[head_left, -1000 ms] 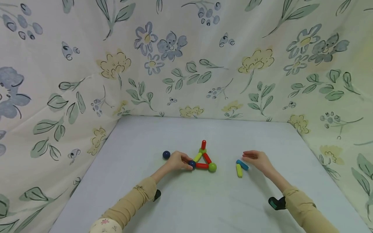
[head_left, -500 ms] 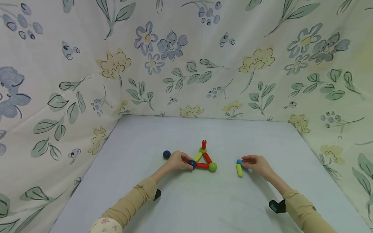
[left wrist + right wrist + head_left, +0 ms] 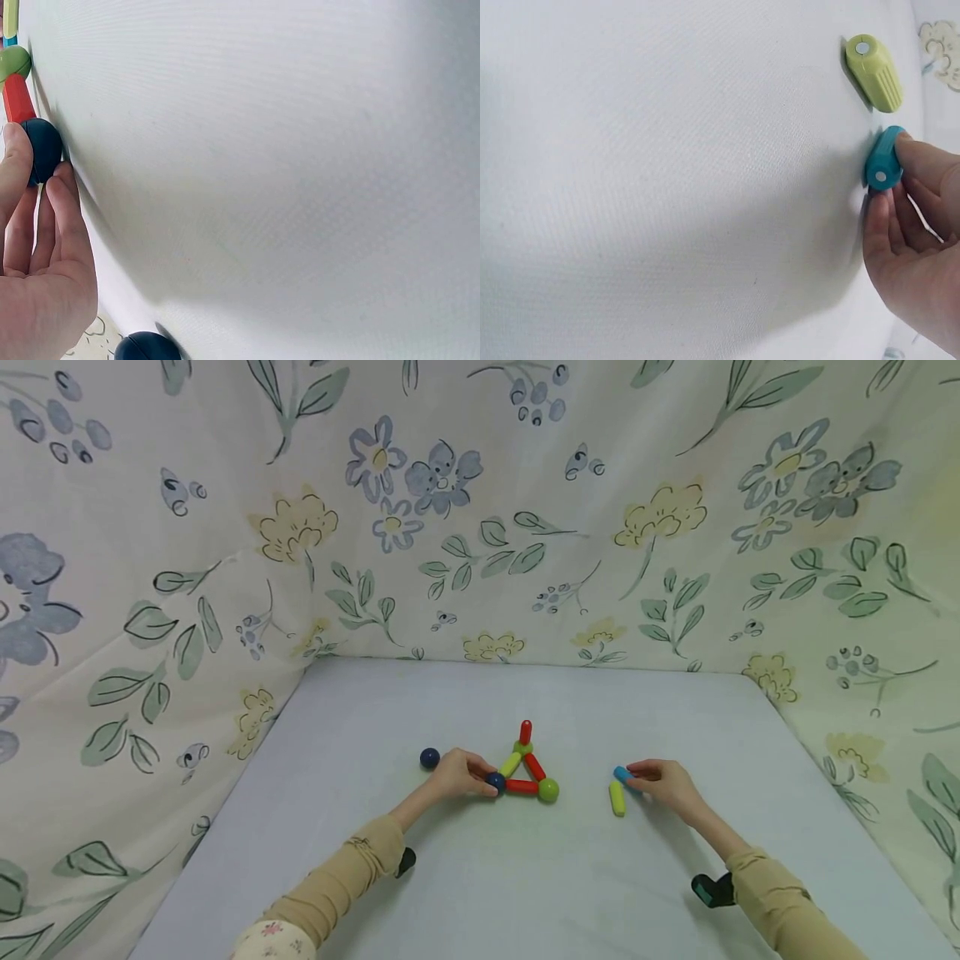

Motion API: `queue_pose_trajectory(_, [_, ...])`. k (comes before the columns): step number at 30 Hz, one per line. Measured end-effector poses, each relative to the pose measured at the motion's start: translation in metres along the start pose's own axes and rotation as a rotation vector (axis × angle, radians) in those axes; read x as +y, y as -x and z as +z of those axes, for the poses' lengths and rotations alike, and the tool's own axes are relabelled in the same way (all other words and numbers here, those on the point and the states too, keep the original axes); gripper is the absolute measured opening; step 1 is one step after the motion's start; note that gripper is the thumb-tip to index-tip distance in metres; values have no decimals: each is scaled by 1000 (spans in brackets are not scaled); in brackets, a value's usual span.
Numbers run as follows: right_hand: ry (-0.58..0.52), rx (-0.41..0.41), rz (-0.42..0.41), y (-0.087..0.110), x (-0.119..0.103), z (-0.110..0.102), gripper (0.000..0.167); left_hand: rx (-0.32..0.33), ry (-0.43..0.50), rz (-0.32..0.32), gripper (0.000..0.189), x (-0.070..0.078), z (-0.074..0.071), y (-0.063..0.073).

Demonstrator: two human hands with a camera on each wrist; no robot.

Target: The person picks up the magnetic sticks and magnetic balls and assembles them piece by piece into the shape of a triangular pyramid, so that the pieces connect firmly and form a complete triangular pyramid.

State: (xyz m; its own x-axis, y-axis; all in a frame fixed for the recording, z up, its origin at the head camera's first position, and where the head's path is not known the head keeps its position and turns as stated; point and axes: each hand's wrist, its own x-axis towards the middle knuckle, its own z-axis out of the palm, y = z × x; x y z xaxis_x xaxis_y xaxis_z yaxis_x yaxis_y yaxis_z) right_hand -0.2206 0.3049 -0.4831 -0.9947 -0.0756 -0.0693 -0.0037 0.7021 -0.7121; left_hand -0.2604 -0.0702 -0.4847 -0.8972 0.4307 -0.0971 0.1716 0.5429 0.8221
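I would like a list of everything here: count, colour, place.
Blue balls: 2, dark blue, corner of triangle; loose, left
Green balls: 2, green, other corners
Red sticks: 3, red, two sides; far corner
Yellow sticks: 2, yellow-green, third side; loose, right
Blue stick: 1, blue, right
Table: 1, white, underneath
Cloth: 1, cream floral, behind and beside table
Sleeves: 2, tan, foreground
Wrist devices: 2, black, by sleeves
Left hand: 1, bare, pinching corner blue ball
Right hand: 1, bare, pinching blue stick

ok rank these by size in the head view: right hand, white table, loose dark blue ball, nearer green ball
1. White table
2. Right hand
3. Loose dark blue ball and nearer green ball: too alike to rank
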Motion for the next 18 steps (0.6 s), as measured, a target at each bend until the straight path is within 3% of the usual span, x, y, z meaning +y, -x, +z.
queue_pose_trajectory(18, [64,-9,13,-3,2,-4,38,-2,0,0,29,0,0,1])
